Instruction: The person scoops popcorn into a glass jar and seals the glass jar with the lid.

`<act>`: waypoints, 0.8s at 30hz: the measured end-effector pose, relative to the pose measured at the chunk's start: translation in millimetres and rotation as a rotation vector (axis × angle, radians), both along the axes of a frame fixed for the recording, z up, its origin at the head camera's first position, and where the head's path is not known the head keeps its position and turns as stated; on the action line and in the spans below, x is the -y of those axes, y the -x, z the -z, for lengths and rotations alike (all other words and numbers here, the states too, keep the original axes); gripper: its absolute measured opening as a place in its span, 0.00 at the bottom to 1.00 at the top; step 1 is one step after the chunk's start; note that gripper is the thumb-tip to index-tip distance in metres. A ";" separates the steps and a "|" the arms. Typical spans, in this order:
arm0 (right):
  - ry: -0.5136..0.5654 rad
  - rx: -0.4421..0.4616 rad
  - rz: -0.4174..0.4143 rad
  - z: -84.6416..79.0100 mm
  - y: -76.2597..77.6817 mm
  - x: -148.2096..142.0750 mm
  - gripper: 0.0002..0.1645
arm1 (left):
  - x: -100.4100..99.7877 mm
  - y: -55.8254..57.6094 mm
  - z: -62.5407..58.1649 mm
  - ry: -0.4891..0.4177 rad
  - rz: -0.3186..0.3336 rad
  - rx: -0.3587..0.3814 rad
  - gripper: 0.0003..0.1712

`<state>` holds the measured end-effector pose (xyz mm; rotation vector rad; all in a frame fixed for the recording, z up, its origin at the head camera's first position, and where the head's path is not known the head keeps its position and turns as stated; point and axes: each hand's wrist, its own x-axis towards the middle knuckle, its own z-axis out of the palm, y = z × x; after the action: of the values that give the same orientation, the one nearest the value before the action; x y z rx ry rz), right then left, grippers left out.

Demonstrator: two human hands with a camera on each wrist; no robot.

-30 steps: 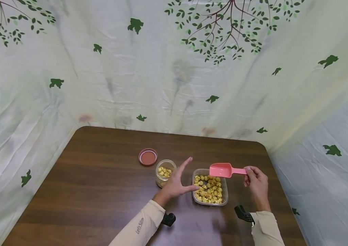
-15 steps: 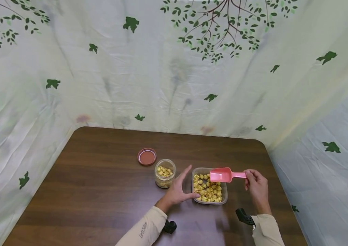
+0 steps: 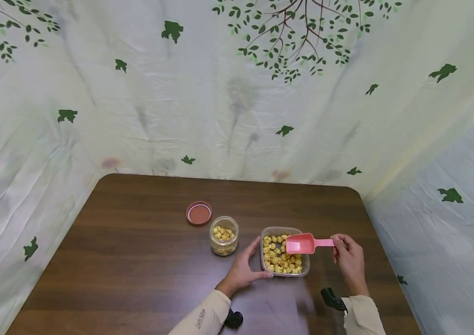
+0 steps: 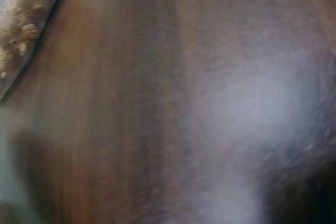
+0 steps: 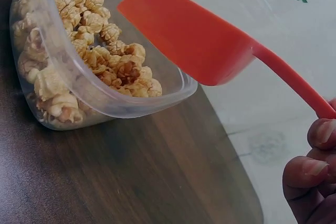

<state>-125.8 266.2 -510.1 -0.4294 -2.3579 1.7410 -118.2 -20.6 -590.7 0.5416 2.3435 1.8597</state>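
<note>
My right hand [image 3: 350, 260] pinches the handle of a pink scoop [image 3: 300, 244]. The scoop's bowl hangs over the right part of a clear plastic tub [image 3: 306, 269] of caramel popcorn [image 3: 282, 263]. Seen from the right wrist, the scoop [image 5: 194, 40] is above the tub's rim [image 5: 131, 109], and no popcorn shows on it. My left hand [image 3: 241, 273] lies along the tub's left side, thumb and fingers spread around its near left corner. Whether it touches the wall is hard to tell. The left wrist view catches only popcorn [image 4: 23, 19] at its upper left.
Left of the tub, an uncovered glass jar [image 3: 224, 246] holds some popcorn. Its likely lid, reddish-brown and round [image 3: 199, 213], lies behind it on the wooden table [image 3: 136, 260]. A leaf-patterned curtain [image 3: 237, 93] hangs behind and beside the table.
My left hand has moved down and right, away from in front of the jar and up to the tub. The scoop has come lower over the tub in my right hand.
</note>
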 end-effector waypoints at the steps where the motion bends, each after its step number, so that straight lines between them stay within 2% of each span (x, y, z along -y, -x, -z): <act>1: -0.014 -0.003 -0.005 0.3 -0.5 0.0 0.13 | -0.6 -0.5 1.7 -0.011 -0.002 0.013 0.59; 4: -0.056 -0.009 -0.028 0.4 -2.5 0.8 0.13 | -1.7 -1.9 6.1 -0.011 -0.017 0.047 0.59; 9: -0.155 -0.019 -0.056 -1.9 -5.9 2.7 0.13 | -3.2 -1.7 12.1 0.012 -0.034 0.059 0.60; 16: -0.228 -0.036 -0.097 -6.3 -4.4 3.9 0.13 | -4.9 1.2 13.0 0.063 -0.034 0.092 0.62; 24: -0.301 -0.048 -0.133 -1.9 -1.0 0.1 0.11 | -6.6 5.1 12.3 0.098 -0.028 0.111 0.62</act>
<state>-124.9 266.0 -508.2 -0.1855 -2.6073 1.3915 -123.3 -14.0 -603.1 0.3859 2.3662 1.7273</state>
